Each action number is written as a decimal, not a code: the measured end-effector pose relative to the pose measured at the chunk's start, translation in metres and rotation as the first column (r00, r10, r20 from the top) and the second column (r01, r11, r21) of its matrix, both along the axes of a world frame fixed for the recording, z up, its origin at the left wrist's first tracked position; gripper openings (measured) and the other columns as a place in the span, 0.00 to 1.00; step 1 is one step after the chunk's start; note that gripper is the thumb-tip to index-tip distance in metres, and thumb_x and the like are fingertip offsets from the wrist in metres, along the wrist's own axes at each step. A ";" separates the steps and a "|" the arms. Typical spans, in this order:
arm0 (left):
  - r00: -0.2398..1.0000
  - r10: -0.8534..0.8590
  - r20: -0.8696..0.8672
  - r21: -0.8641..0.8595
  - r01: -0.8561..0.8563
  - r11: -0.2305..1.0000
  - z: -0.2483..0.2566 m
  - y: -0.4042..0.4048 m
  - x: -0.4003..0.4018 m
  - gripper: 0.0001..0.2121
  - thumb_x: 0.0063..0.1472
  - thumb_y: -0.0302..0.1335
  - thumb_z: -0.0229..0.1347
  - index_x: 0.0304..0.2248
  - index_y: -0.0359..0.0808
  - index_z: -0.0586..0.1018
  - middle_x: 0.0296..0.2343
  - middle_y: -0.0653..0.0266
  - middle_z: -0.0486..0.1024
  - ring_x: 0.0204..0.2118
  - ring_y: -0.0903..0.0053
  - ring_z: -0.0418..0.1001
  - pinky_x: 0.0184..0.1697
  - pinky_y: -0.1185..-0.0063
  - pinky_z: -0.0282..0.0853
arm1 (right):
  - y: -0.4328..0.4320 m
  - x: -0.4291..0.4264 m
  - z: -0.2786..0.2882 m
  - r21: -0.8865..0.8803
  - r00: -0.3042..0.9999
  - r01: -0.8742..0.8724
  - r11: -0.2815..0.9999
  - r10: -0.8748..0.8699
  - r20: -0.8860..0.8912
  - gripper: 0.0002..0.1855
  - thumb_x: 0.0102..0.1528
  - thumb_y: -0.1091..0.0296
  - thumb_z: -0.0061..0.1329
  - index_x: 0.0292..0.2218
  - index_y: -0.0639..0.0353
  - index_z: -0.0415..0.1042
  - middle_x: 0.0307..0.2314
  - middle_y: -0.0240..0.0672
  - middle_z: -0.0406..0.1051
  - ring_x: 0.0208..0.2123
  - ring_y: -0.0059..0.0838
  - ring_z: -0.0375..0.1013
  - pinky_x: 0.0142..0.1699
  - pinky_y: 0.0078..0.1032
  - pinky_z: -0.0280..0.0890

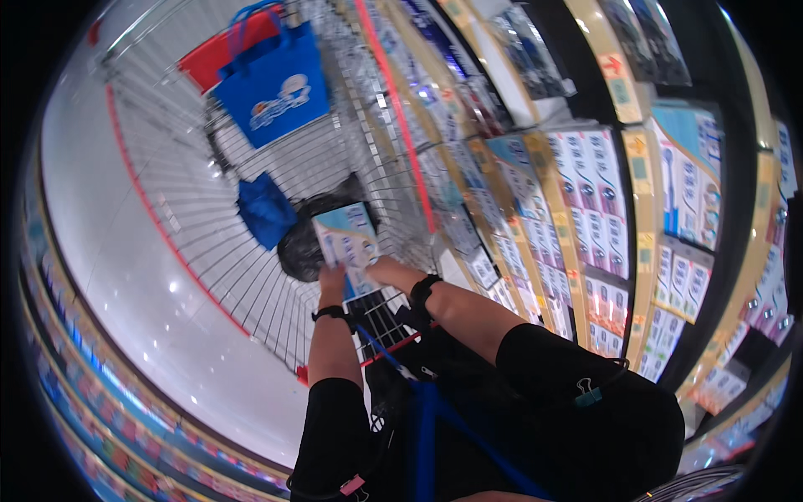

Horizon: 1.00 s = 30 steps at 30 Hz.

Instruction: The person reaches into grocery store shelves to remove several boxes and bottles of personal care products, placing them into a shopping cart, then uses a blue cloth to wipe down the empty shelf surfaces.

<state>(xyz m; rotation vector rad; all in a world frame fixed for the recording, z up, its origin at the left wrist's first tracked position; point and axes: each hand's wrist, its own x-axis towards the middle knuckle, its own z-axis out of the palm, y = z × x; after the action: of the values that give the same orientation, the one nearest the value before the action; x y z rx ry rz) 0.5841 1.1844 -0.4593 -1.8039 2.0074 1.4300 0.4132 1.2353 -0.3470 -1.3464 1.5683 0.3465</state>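
Observation:
My left hand (pixel 332 280) and my right hand (pixel 388 274) grip opposite sides of a flat toothbrush box (pixel 347 241), white with a light blue top and printed with a picture of a toothbrush. The box is tilted over the near end of a wire shopping cart (pixel 251 295). Just beyond it lies a black plastic bag (pixel 301 251), partly hidden by the box. To the left of that rests a small blue bag (pixel 266 212). Whether the box touches the black bag I cannot tell.
A blue tote bag (pixel 276 94) with a printed logo stands farther up the cart, against a red panel (pixel 229 50). Shelves of boxed goods (pixel 590 182) rise close on the right. Pale shiny floor (pixel 169 314) and another shelf row (pixel 113 401) lie left.

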 end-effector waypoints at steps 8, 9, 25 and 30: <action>0.814 -0.565 0.139 -0.008 0.571 0.821 -0.082 -0.018 0.005 0.17 0.59 0.39 0.49 0.39 0.35 0.78 0.30 0.45 0.77 0.32 0.62 0.77 0.35 0.67 0.72 | -0.024 -0.086 0.253 -0.439 0.821 0.559 0.704 -0.396 0.411 0.15 0.61 0.61 0.42 0.43 0.64 0.69 0.32 0.46 0.73 0.36 0.42 0.74 0.39 0.36 0.67; 0.825 -0.547 0.143 -0.003 0.553 0.833 -0.070 -0.027 0.000 0.17 0.59 0.38 0.49 0.40 0.35 0.78 0.30 0.45 0.77 0.32 0.63 0.77 0.34 0.68 0.72 | -0.011 -0.102 0.275 -0.619 0.860 0.509 0.598 -0.385 0.335 0.16 0.62 0.61 0.41 0.43 0.63 0.69 0.33 0.45 0.73 0.36 0.41 0.74 0.39 0.36 0.67; 0.709 -0.151 -0.689 -0.164 0.050 0.985 0.399 -0.003 -0.252 0.08 0.66 0.25 0.46 0.39 0.34 0.75 0.28 0.65 0.76 0.29 0.80 0.74 0.32 0.83 0.66 | 0.126 -0.331 0.526 -0.975 0.318 0.002 0.224 -0.924 -0.211 0.21 0.54 0.60 0.51 0.45 0.64 0.71 0.42 0.47 0.70 0.45 0.47 0.70 0.48 0.44 0.64; 0.618 -0.255 -0.744 -0.216 0.139 0.966 0.435 0.043 -0.301 0.08 0.66 0.25 0.44 0.39 0.35 0.75 0.29 0.66 0.76 0.30 0.81 0.74 0.33 0.83 0.65 | 0.128 -0.344 0.517 -0.990 0.389 -0.137 0.026 -0.918 -0.078 0.14 0.51 0.68 0.50 0.40 0.63 0.74 0.35 0.45 0.73 0.40 0.46 0.72 0.44 0.39 0.66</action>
<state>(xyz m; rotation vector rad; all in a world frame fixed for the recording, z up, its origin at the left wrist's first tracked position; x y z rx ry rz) 0.2831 1.2269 -0.0247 -0.9693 2.6045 2.2906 0.0691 1.3635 0.1695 -1.3085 3.3544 -0.9400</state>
